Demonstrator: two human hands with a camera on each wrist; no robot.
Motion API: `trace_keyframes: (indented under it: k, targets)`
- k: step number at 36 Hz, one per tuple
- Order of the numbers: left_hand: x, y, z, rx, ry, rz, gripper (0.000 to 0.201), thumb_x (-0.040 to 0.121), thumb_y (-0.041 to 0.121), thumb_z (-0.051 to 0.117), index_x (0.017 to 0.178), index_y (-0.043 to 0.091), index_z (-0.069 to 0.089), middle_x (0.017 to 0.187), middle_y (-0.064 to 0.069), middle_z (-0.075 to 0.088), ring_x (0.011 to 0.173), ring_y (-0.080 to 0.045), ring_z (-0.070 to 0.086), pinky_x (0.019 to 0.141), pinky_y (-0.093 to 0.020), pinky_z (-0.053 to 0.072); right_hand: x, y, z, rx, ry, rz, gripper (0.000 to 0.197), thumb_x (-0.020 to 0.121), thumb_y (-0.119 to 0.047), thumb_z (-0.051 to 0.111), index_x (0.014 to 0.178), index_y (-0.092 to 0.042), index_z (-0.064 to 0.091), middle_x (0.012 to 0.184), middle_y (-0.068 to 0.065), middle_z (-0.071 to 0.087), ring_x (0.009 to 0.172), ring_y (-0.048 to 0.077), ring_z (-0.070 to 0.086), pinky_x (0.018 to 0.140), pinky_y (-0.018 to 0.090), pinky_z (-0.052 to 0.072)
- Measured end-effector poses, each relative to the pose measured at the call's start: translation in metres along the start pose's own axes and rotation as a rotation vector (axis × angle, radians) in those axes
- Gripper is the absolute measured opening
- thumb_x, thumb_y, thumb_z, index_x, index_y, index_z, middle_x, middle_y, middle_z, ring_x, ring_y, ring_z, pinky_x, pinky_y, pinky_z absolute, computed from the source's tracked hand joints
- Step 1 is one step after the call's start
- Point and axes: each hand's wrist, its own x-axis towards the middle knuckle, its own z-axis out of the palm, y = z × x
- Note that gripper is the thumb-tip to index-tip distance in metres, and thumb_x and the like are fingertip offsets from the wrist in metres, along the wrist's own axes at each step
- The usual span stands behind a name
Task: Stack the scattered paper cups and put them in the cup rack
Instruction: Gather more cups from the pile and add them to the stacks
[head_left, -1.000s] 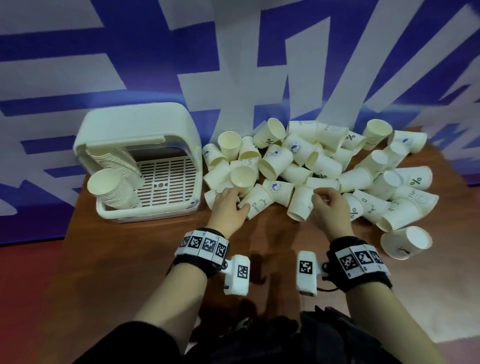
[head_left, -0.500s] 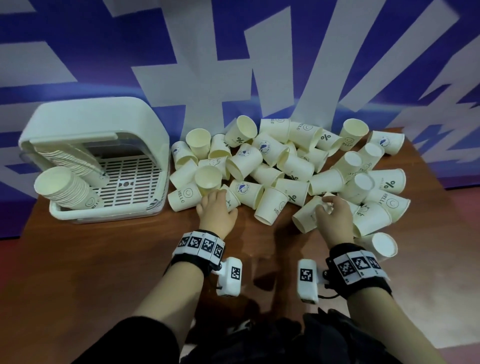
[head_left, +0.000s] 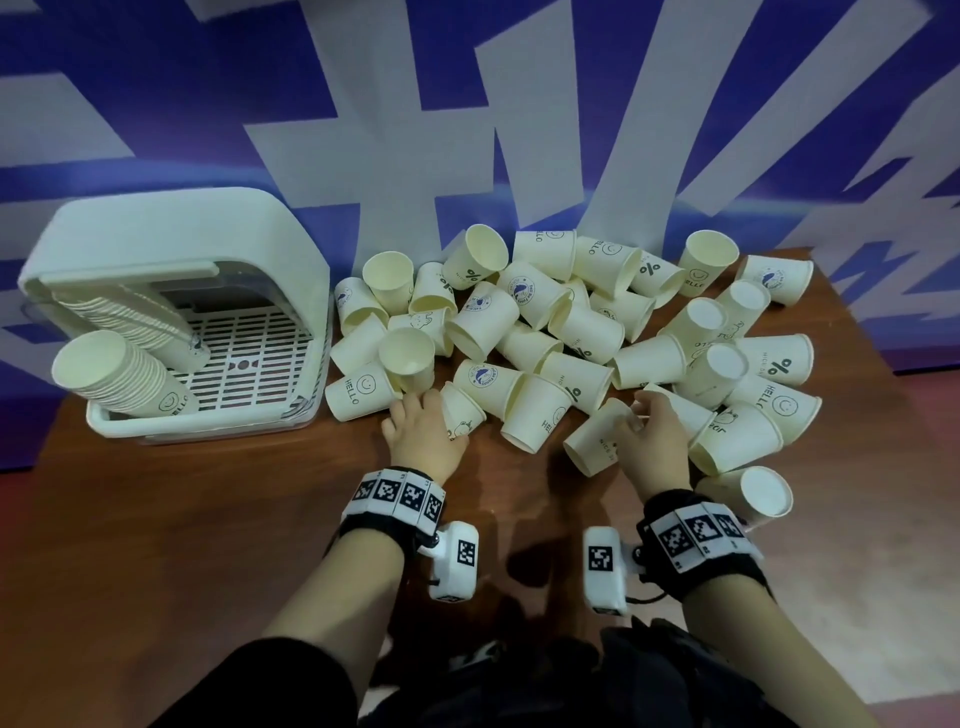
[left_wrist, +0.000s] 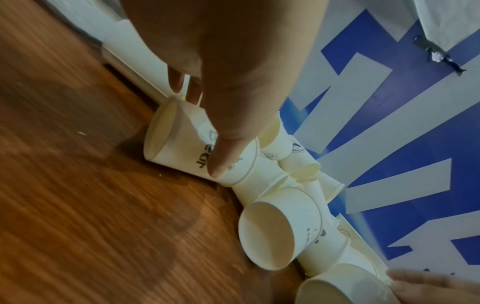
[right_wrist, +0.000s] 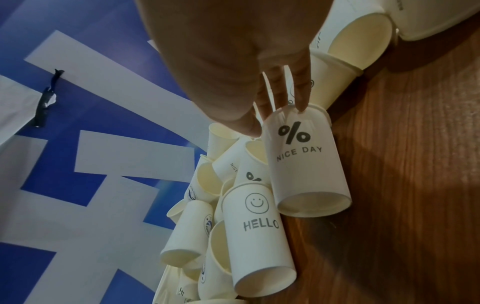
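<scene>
Several cream paper cups (head_left: 587, 332) lie scattered in a pile at the back of the brown table (head_left: 208, 545). My left hand (head_left: 415, 410) (left_wrist: 200, 127) grips a lying cup printed "Bear" (head_left: 462, 415) (left_wrist: 182, 148) at the pile's front, thumb on top and fingers behind it. My right hand (head_left: 636, 415) (right_wrist: 275, 119) pinches the base of a "NICE DAY" cup (head_left: 597, 439) (right_wrist: 303, 164) that lies mouth toward me. The white cup rack (head_left: 171, 244) stands at the left and holds two slanted stacks of cups (head_left: 124, 374).
A blue and white patterned wall (head_left: 467, 130) rises right behind the pile. One loose cup (head_left: 763, 491) lies beside my right wrist. A "HELLO" cup (head_left: 358, 392) lies between my left hand and the rack. Bare wood runs along the table's front.
My right hand has taken hold of the "NICE DAY" cup and drawn it out of the pile toward the front. My left hand has settled on the "Bear" cup.
</scene>
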Motion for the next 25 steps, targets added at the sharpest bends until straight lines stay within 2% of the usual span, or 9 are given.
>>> trace_keyframes:
  k: [2,6,12,16,21,25]
  targets:
    - [-0.001,-0.001,0.001,-0.003,-0.010,0.009,0.059,0.081,0.039,0.065,0.131,0.016,0.040,0.131,-0.005,0.044,0.125,-0.026,0.034,0.101,-0.039,0.026,-0.002,0.000,0.002,-0.007,-0.025,0.018,0.042,0.089,-0.012,0.050,0.130,-0.007,0.046,0.123,0.013,0.055,0.112,0.029,0.052,0.090,0.038,0.043]
    - [-0.003,-0.004,0.000,0.013,-0.026,0.018,0.053,0.081,0.039,0.063,0.125,0.018,0.043,0.127,-0.002,0.050,0.122,-0.024,0.038,0.098,-0.041,0.025,-0.007,-0.001,0.005,-0.041,-0.062,0.013,0.039,0.090,-0.007,0.048,0.129,-0.003,0.051,0.125,0.016,0.058,0.114,0.029,0.053,0.091,0.035,0.042]
    - [-0.007,-0.007,-0.012,0.043,-0.084,-0.026,0.055,0.078,0.040,0.064,0.123,0.016,0.043,0.124,-0.004,0.051,0.119,-0.026,0.044,0.099,-0.041,0.025,-0.017,-0.004,0.007,-0.044,-0.089,0.008,0.028,0.092,-0.008,0.047,0.116,-0.003,0.060,0.112,0.013,0.063,0.103,0.026,0.057,0.087,0.035,0.047]
    - [-0.009,-0.013,-0.023,0.038,-0.132,-0.040,0.059,0.076,0.043,0.066,0.123,0.015,0.044,0.123,-0.004,0.052,0.118,-0.024,0.049,0.102,-0.041,0.025,-0.023,-0.009,0.006,-0.018,-0.112,0.020,0.023,0.090,-0.013,0.049,0.109,-0.007,0.062,0.098,0.006,0.061,0.096,0.022,0.057,0.084,0.037,0.048]
    - [-0.014,-0.019,-0.038,-0.101,-0.188,-0.021,0.062,0.076,0.045,0.067,0.124,0.013,0.046,0.120,-0.007,0.055,0.113,-0.025,0.052,0.098,-0.039,0.036,-0.034,-0.021,0.009,0.020,-0.118,-0.018,0.015,0.083,-0.012,0.050,0.089,-0.014,0.065,0.090,0.004,0.064,0.089,0.021,0.058,0.075,0.032,0.046]
    - [-0.023,-0.022,-0.053,-0.234,-0.164,0.016,0.063,0.076,0.043,0.069,0.127,0.014,0.047,0.122,-0.004,0.057,0.114,-0.025,0.053,0.099,-0.041,0.039,-0.048,-0.035,0.017,0.038,-0.137,-0.056,0.014,0.082,-0.012,0.050,0.082,-0.014,0.064,0.084,0.004,0.063,0.083,0.019,0.056,0.071,0.030,0.043]
